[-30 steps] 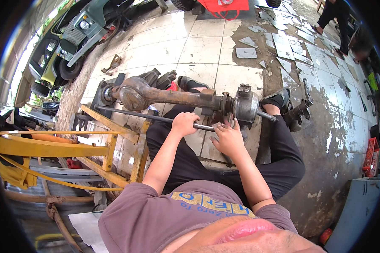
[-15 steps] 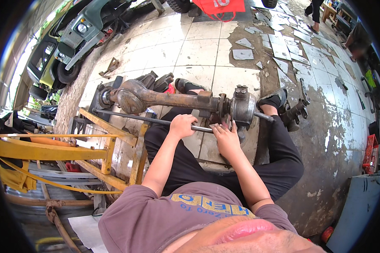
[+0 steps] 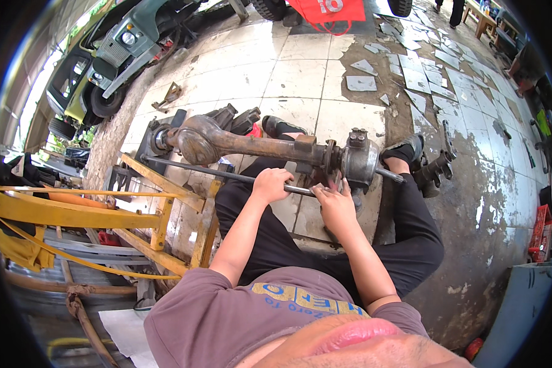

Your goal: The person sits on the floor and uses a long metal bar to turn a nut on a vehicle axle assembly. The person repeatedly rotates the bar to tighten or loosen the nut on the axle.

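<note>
The fingers of the left hand (image 3: pixel 271 185) are clamped around a long, thin metal rod (image 3: pixel 196 169) a little short of its right end, where its weight seems to be carried. At that end the fingers of the right hand (image 3: pixel 335 203) are bunched; whether they are closed on the metal or only laid against it cannot be told, since the tip is covered. Both hands are set close together, presumably so that this end is held steady. The rod is stretched leftward over the left trouser leg (image 3: pixel 230 201), by which some support may be lent, and its other end is brought near the left end of a rusty axle housing (image 3: pixel 251 145). The housing is laid crosswise just beyond the hands, its round bulge to the left and a drum-shaped hub (image 3: pixel 359 162) to the right; what bears it from below is largely hidden. The legs are spread about it, apparently for close reach, with the right shoe (image 3: pixel 406 149) placed beside the hub. A yellow frame (image 3: pixel 73 208) is stood at the left. Farther out, broken tiles (image 3: pixel 362 84) are scattered and a vehicle (image 3: pixel 113 55) is parked.
</note>
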Motion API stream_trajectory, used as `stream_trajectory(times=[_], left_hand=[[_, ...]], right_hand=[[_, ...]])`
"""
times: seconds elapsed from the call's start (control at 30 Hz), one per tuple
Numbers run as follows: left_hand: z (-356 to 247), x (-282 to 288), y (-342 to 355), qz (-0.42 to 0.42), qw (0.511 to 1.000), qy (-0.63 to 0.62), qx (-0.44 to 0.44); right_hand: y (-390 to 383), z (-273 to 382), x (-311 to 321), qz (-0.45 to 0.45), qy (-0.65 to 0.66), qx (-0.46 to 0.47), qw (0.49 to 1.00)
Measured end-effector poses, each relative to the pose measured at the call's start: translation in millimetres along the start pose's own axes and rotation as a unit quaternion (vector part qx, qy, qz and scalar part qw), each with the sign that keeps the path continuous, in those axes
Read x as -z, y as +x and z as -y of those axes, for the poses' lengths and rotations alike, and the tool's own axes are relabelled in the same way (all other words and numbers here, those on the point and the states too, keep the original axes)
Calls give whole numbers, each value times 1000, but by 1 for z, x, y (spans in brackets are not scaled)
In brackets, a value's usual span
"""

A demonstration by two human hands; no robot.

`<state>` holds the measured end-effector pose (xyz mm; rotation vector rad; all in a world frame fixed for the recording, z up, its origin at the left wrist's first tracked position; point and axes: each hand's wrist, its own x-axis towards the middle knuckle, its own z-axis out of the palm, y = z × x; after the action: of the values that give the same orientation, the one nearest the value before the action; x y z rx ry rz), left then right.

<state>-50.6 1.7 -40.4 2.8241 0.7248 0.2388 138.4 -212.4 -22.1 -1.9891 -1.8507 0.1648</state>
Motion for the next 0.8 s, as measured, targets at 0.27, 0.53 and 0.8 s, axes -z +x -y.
stream_trajectory(times=[0.27,0.53,0.8], left_hand=[[-2,-2,0,4,1000,8,-12],[1,-1,-1,-6,1000,8,-5],[-2,0,-1,-8,1000,11,-8]], right_hand=[[0,0,-3,6,-14,-4,1000],[5,3,7,7,6,-16,1000],[1,5,15,42,4,-14,999]])
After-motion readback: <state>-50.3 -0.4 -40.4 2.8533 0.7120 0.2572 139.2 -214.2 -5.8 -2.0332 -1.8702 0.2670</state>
